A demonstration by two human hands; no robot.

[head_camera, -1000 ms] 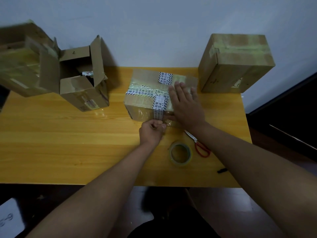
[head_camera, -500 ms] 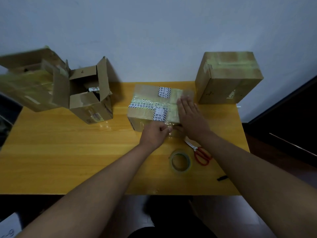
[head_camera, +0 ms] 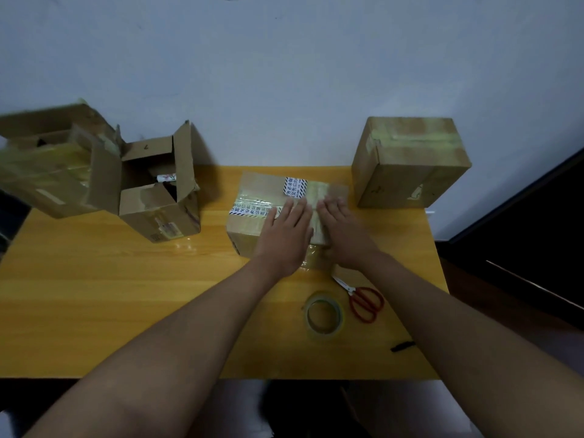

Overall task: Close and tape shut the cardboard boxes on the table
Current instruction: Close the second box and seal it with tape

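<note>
Tape was best smoothed outward across the middle box (head_camera: 262,197) at frame centre by the flat, ungrasping left hand (head_camera: 284,235) and right hand (head_camera: 343,235) (firm, even pressure).

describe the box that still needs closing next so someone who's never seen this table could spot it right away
On the yellow wooden table, look toward the far left corner, left of the box that both hands press. The open box stands there beside a bigger box that hangs off the table's left edge. Unlike the taped box at far right, its top flaps stand up, showing a dark inside.
</note>
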